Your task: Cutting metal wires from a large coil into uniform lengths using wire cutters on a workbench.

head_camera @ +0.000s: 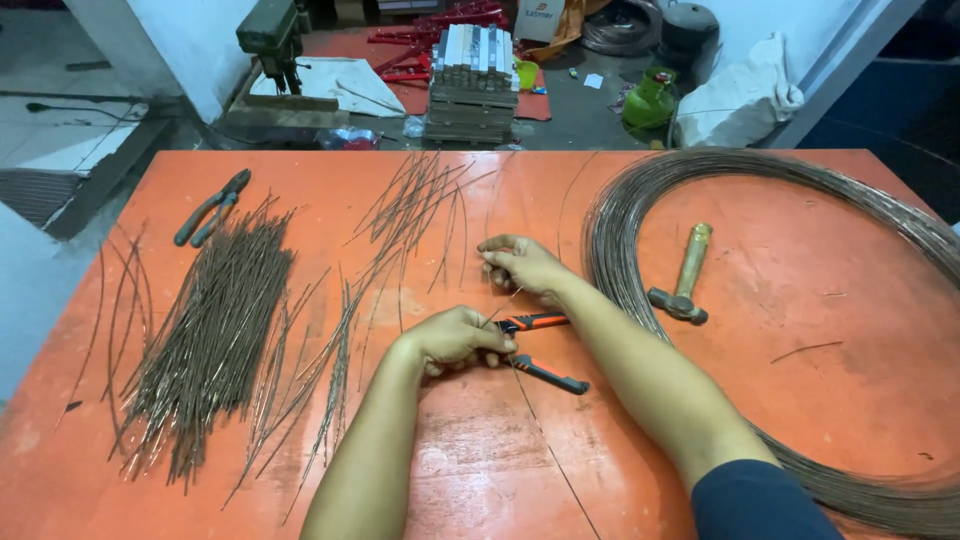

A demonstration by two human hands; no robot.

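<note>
Orange workbench (800, 420): left hand (455, 340) is clenching orange-handled cutters (540, 350); right hand (520, 265), at one o'clock, is pinching wire (500, 300), best kept taut for clean cuts.

Cut wires pile (205, 340) lies left on table (840, 400) w/ pliers (212, 207) far-left behind it, wire coil (640, 200) right, hammer (683, 278) inside coil, cutters (540, 350) at centre.

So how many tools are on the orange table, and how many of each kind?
Pliers: 2, the orange-and-black pliers by the left hand and the dark pliers at the far left.
Hammer: 1, the hammer inside the wire coil.
Total: 3 tools.
The right hand pinches a thin wire.
</note>
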